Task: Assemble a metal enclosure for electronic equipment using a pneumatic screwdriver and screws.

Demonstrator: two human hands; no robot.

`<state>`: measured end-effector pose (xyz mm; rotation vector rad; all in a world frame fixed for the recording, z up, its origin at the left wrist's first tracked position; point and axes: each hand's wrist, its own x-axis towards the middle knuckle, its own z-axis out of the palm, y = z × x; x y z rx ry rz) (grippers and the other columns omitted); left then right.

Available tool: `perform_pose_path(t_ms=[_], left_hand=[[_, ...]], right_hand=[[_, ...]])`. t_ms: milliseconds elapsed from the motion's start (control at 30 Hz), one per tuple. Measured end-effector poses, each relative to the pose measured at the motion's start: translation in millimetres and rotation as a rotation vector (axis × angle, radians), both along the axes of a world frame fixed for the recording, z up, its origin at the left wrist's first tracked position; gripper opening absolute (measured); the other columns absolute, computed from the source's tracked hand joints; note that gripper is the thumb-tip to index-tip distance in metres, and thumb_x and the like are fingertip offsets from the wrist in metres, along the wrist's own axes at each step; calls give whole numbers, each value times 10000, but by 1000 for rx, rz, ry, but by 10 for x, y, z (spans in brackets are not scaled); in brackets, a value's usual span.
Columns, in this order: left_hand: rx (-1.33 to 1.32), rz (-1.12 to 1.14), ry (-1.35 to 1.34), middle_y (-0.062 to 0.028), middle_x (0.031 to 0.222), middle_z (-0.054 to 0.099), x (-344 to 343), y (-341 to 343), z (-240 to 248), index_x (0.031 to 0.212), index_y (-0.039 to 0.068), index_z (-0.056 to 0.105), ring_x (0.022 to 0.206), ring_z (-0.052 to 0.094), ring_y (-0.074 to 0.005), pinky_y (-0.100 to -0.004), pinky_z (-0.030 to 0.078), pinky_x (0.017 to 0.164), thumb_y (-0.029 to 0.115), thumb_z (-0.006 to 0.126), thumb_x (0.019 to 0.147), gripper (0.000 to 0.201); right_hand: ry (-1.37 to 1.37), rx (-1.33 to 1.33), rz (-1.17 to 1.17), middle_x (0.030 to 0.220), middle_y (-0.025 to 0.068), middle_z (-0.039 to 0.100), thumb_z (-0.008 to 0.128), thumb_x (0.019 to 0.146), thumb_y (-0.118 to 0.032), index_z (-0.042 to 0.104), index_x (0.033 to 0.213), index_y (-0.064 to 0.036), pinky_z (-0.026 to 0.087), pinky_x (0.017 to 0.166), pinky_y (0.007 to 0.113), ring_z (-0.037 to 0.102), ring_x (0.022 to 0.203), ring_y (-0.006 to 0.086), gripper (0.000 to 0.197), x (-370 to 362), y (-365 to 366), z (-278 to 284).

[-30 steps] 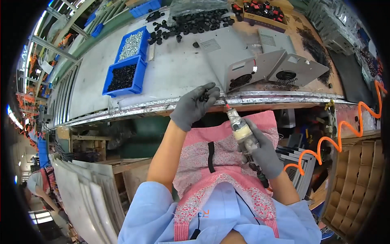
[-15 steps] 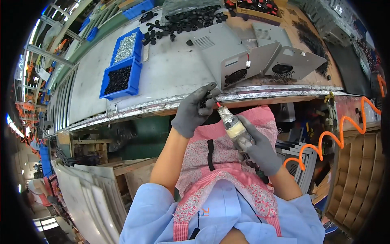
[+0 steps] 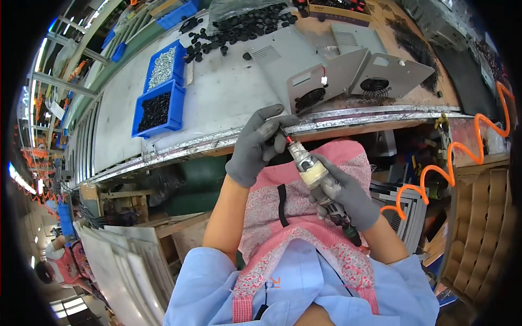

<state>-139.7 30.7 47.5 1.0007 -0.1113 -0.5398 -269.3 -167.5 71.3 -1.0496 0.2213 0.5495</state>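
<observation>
My right hand [image 3: 352, 198], in a grey glove, is wrapped round a power screwdriver [image 3: 312, 173] with pale tape about its body. The tool's red-tipped bit slants up and left toward my left hand [image 3: 251, 149]. That gloved hand is closed in a pinch beside the bit, just before the bench edge; what its fingers hold is small, dark and mostly hidden. Beyond both hands, grey sheet-metal housings [image 3: 274, 68] stand on the bench. Round black fan grilles [image 3: 375, 93] show on their panels, and a short wire with a white plug hangs at one.
A blue bin [image 3: 175, 114] of black screws adjoins another blue bin [image 3: 178, 66] of silver screws. Black plastic parts [image 3: 239, 33] lie scattered at the back. An orange coiled hose [image 3: 427, 179] hangs at right above a cardboard divider box [image 3: 478, 239]. Another person [image 3: 65, 266] is at far left.
My left fingers have shifted slightly and bent closer about the bit's tip. The screwdriver has moved a little left. The whole view has tilted slightly.
</observation>
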Motion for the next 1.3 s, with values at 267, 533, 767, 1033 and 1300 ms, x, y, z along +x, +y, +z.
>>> perform_pose_path(t_ms=[267, 533, 767, 1033, 1300], left_hand=[[-67, 8, 79, -114, 973, 617, 17, 13, -219, 1398, -4, 299, 569, 424, -62, -172, 278, 406, 185, 550, 900, 589], [991, 41, -503, -21, 656, 539, 386, -285, -9, 1237, 40, 560, 607, 501, -123, -264, 423, 572, 341, 709, 783, 565], [893, -95, -506, -113, 897, 703, 656, -368, -213, 995, 10, 683, 802, 656, -164, -295, 491, 742, 274, 791, 699, 411], [756, -108, -480, -79, 956, 685, 692, -369, -319, 1069, -16, 646, 849, 624, -130, -275, 497, 769, 135, 765, 729, 391], [776, -94, -382, -65, 981, 670, 638, -412, -224, 1094, -26, 626, 846, 619, -123, -269, 509, 764, 93, 766, 735, 403]], right_hand=[[-167, -206, -136, 906, 75, 578, 546, 908, -135, 279, 1462, -112, 521, 576, 255, 574, 745, 114, 615, -29, -133, -151], [-3, -266, -318, 918, 69, 575, 533, 897, -149, 303, 1451, -102, 497, 525, 247, 562, 724, 98, 602, 48, -386, -396], [-16, -113, -240, 853, 101, 583, 580, 905, -277, 296, 1445, -108, 521, 509, 283, 584, 618, 131, 633, 212, -489, -386], [38, 22, -164, 829, 122, 580, 583, 902, -400, 274, 1451, -112, 525, 491, 305, 595, 555, 173, 692, 306, -626, -309], [-73, -191, -243, 824, 127, 594, 569, 919, -337, 279, 1451, -93, 524, 499, 295, 592, 563, 155, 653, 218, -508, -77]])
